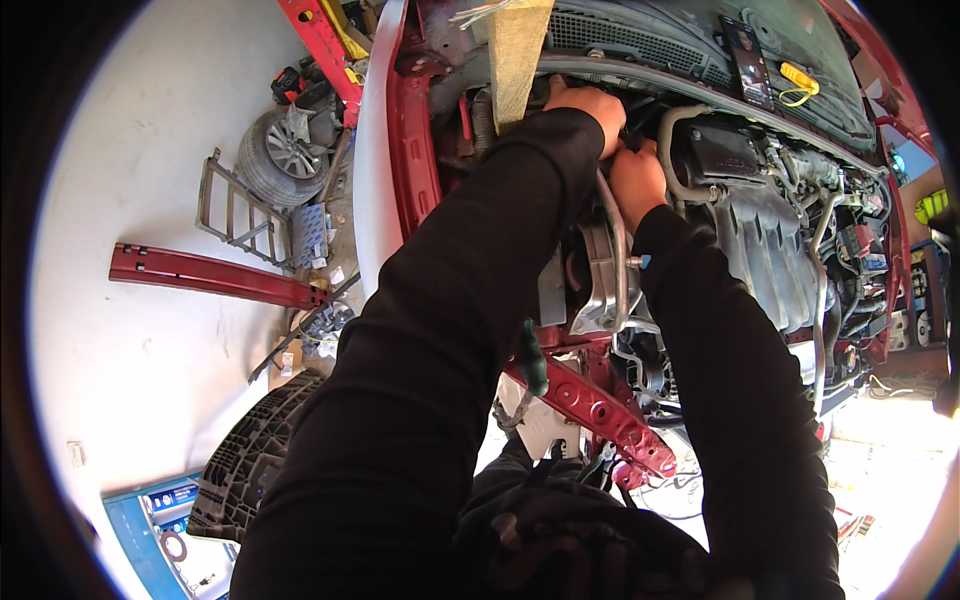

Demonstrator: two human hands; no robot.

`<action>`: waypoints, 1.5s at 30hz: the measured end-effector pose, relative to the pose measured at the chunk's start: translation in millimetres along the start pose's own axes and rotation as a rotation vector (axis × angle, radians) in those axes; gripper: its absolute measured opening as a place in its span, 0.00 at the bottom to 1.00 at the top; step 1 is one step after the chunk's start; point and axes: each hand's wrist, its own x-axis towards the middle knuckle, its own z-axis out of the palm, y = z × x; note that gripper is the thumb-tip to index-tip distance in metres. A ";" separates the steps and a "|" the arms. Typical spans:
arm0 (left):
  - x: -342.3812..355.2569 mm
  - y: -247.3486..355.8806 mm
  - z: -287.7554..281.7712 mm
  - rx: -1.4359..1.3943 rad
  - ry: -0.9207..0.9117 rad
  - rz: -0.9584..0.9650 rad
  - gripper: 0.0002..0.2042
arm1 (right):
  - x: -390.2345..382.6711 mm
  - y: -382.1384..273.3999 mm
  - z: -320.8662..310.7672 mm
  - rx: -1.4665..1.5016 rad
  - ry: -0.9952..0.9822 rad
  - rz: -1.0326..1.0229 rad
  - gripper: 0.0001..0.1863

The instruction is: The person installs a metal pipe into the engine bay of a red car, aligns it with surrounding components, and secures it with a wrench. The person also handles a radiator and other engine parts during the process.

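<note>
A person's two arms, sleeved in black to the wrists, stretched forward, the left arm (430,300) reaching farther than the right arm (735,380). The left hand (592,106) was bent at the knuckles, its back turned up, while the right hand (638,185) sat just behind it and to the right, its fingertips and any grip hidden.
</note>
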 end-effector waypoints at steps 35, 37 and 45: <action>9.4 -7.6 14.5 -0.116 0.060 0.059 0.17 | 29.0 13.3 34.8 0.793 0.386 0.397 0.10; 11.2 -8.9 15.7 -0.252 0.119 0.056 0.18 | 29.3 12.5 33.4 0.814 0.365 0.410 0.09; 15.8 -8.5 16.3 -0.291 0.192 0.106 0.14 | 31.8 15.8 38.7 0.899 0.396 0.342 0.12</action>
